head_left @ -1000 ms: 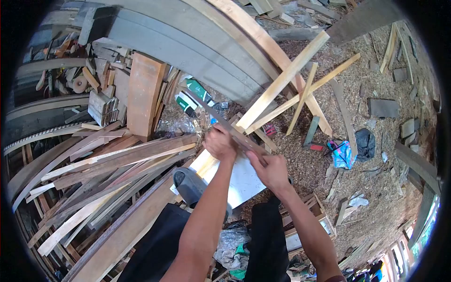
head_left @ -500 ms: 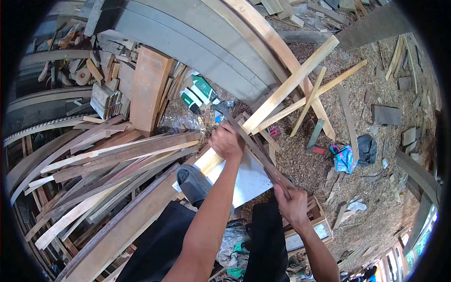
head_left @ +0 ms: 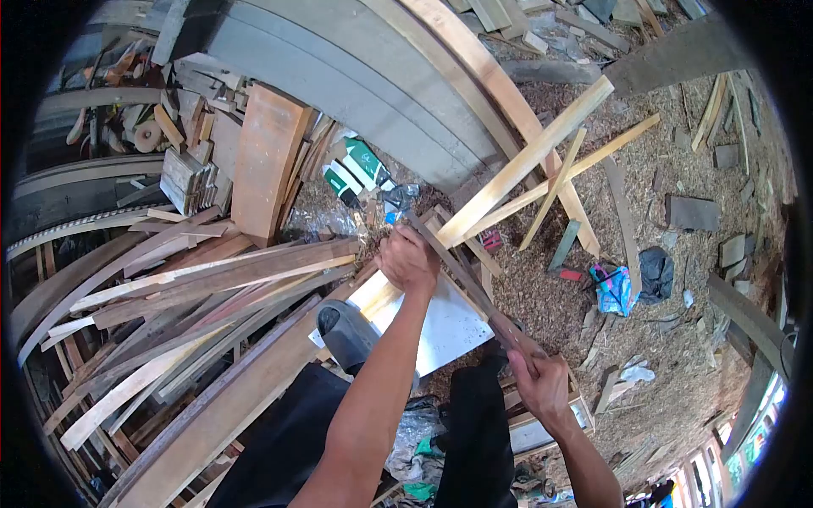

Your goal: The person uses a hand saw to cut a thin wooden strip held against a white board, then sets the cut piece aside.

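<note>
My right hand point(head_left: 544, 388) is closed around the handle of a hand saw point(head_left: 470, 284), whose long dark blade shows nearly edge-on and slants up to the left. The blade lies across a pale wooden board point(head_left: 533, 161), close beside my left hand. Fingers curled, my left hand point(head_left: 410, 261) presses on that board, which continues beneath it toward my foot. A grey slip-on shoe point(head_left: 345, 332) rests at the board's near end. Under it all is a white panel point(head_left: 449, 326). The cut itself, if any, is hidden.
Stacked wooden strips point(head_left: 212, 288) fill the left side. Two thinner sticks cross beyond the board, over a long plank point(head_left: 474, 51). Green-and-white boxes point(head_left: 360, 165) lie ahead. A blue bag point(head_left: 616, 289) and a black bag point(head_left: 656, 275) sit on the shavings-covered ground, with a wooden crate point(head_left: 542, 423) nearby.
My right hand has drawn the saw slightly down and to the right, toward me. My left hand stays in nearly the same place on the board.
</note>
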Available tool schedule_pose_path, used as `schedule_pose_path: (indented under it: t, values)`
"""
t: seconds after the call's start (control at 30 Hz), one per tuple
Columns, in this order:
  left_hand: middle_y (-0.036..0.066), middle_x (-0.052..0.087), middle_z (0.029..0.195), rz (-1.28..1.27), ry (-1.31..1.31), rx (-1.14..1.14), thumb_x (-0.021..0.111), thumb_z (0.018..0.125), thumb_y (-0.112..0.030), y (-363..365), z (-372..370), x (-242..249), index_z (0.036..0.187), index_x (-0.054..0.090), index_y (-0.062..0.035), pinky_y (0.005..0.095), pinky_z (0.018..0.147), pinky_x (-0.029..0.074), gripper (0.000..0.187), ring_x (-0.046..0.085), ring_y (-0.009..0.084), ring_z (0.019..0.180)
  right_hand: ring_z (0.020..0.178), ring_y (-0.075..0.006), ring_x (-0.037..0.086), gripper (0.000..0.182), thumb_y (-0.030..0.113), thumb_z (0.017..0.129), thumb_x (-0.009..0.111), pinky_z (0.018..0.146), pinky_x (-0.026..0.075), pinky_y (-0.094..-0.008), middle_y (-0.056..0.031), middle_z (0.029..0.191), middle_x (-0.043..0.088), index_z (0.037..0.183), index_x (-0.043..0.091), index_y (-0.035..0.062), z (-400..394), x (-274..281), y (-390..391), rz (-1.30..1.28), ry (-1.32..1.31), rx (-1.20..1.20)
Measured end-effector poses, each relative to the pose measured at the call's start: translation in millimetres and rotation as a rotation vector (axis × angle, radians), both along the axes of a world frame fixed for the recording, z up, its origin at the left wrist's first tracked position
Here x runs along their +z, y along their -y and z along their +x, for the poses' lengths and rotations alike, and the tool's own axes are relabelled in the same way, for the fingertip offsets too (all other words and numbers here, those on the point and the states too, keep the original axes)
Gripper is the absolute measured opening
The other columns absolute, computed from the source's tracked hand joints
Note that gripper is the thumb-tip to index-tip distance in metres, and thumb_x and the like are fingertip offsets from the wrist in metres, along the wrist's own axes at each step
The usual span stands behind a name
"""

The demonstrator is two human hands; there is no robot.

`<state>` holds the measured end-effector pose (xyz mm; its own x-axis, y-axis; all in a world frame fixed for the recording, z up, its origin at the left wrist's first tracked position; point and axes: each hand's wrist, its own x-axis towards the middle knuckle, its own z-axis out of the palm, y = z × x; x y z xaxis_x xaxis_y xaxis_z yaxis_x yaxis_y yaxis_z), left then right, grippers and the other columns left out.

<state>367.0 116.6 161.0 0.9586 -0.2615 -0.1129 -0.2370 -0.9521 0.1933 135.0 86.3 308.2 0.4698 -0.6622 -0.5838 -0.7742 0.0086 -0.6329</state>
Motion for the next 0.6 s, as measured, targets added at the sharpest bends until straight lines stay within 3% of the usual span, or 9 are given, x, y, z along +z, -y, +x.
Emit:
schedule_pose_path:
  t: [0.17, 0.23, 0.37, 0.47, 0.5, 0.57, 0.6]
  values:
    - [0.019, 0.064, 0.076, 0.009, -0.066, -0.013, 0.032, 0.095, -0.028, 4, 2, 10, 0.082, 0.067, -0.0034, 0.0468, 0.080, 0.038, 0.045, 0.058, 0.0340, 0.084, 0.055, -0.0400, 0.061, 0.043, 0.034, 0.086, 0.065, 0.052, 0.049, -0.0434, -0.0230, 0.056, 0.057, 0.064, 0.065, -0.0024, 84, -28, 4, -0.080, 0.031, -0.041]
    - [0.019, 0.064, 0.076, 0.030, -0.110, 0.025, 0.031, 0.095, -0.028, 0, 3, 10, 0.081, 0.067, -0.0032, 0.0471, 0.080, 0.038, 0.046, 0.058, 0.0344, 0.085, 0.056, -0.0414, 0.060, 0.046, 0.037, 0.087, 0.062, 0.053, 0.049, -0.0449, -0.0233, 0.057, 0.057, 0.065, 0.065, -0.0029, 104, -16, 18, 0.084, -0.034, -0.061]
    - [0.019, 0.065, 0.080, -0.031, -0.140, 0.040, 0.032, 0.094, -0.026, 5, 4, 15, 0.079, 0.067, -0.0026, 0.0470, 0.080, 0.039, 0.045, 0.058, 0.0346, 0.087, 0.060, -0.0415, 0.062, 0.042, 0.035, 0.088, 0.062, 0.055, 0.050, -0.0438, -0.0242, 0.060, 0.059, 0.072, 0.068, -0.0031, 72, 2, 17, -0.012, 0.053, -0.045]
    - [0.019, 0.065, 0.080, 0.032, -0.045, -0.025, 0.034, 0.094, -0.024, 2, 0, 7, 0.078, 0.067, -0.0016, 0.0454, 0.080, 0.039, 0.043, 0.058, 0.0356, 0.085, 0.069, -0.0398, 0.065, 0.033, 0.031, 0.090, 0.060, 0.059, 0.052, -0.0412, -0.0238, 0.074, 0.064, 0.090, 0.070, 0.0000, 7, 31, 13, 0.046, -0.121, 0.102]
    - [0.019, 0.065, 0.080, 0.030, -0.055, -0.014, 0.034, 0.094, -0.024, 4, 0, 7, 0.078, 0.067, -0.0016, 0.0454, 0.080, 0.039, 0.043, 0.058, 0.0356, 0.085, 0.069, -0.0398, 0.065, 0.033, 0.031, 0.090, 0.060, 0.059, 0.052, -0.0412, -0.0238, 0.074, 0.064, 0.090, 0.070, 0.0000, 5, 30, 14, 0.044, -0.130, 0.113]
    - [0.020, 0.065, 0.080, 0.018, -0.035, -0.002, 0.034, 0.094, -0.024, 3, 1, 5, 0.077, 0.066, -0.0014, 0.0453, 0.081, 0.039, 0.043, 0.057, 0.0363, 0.084, 0.051, -0.0349, 0.063, 0.036, 0.035, 0.090, 0.059, 0.048, 0.045, -0.0398, -0.0229, 0.054, 0.053, 0.100, 0.069, 0.0015, 1, 27, 8, 0.044, -0.137, 0.072]
    - [0.020, 0.064, 0.079, 0.012, -0.020, 0.016, 0.034, 0.094, -0.024, 4, 0, 5, 0.077, 0.066, -0.0013, 0.0446, 0.081, 0.039, 0.043, 0.057, 0.0360, 0.083, 0.050, -0.0333, 0.063, 0.037, 0.035, 0.090, 0.060, 0.048, 0.045, -0.0398, -0.0222, 0.053, 0.053, 0.095, 0.070, -0.0002, 24, 28, 13, 0.040, 0.017, -0.036]
